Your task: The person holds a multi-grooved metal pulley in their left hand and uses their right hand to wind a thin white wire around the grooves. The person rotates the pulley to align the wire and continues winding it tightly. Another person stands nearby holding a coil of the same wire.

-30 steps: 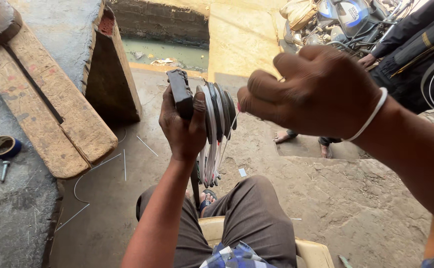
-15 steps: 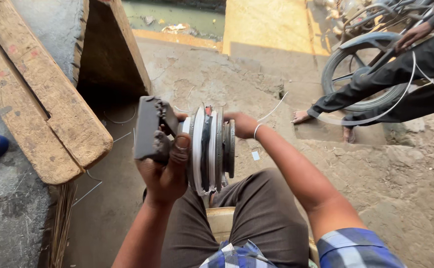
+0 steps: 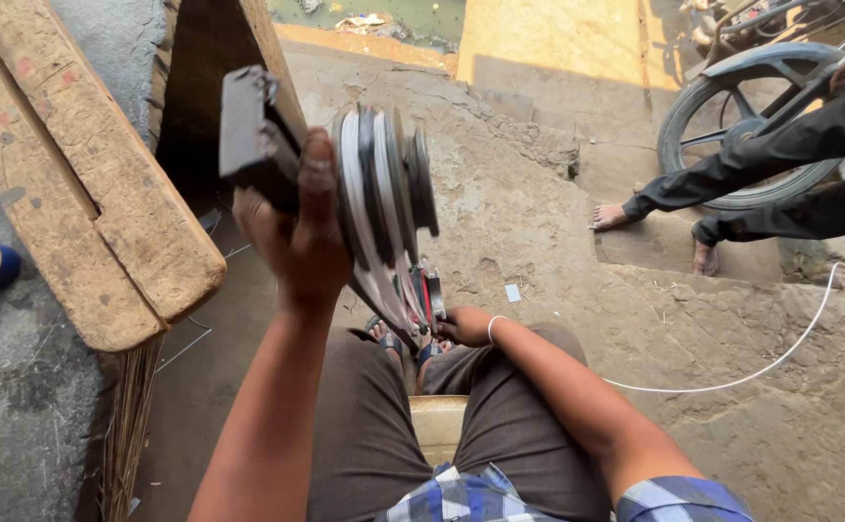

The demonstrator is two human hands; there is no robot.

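A grooved metal pulley assembly (image 3: pixel 384 193) with a dark block on its left is raised above the person's knees, the left hand (image 3: pixel 292 232) closed around it. Below the pulley, the right hand (image 3: pixel 461 327) curls near its lower red-and-white part; whether it grips is unclear. Left of the pulley lies a wooden plank (image 3: pixel 84 184).

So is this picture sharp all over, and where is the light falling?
Head view: strong sun lights the yellow slab at the top, while the dirt ground lies in softer shade. The left hand and the stack of metal discs it holds look slightly soft, close to the lens. The right hand is small, half hidden below.
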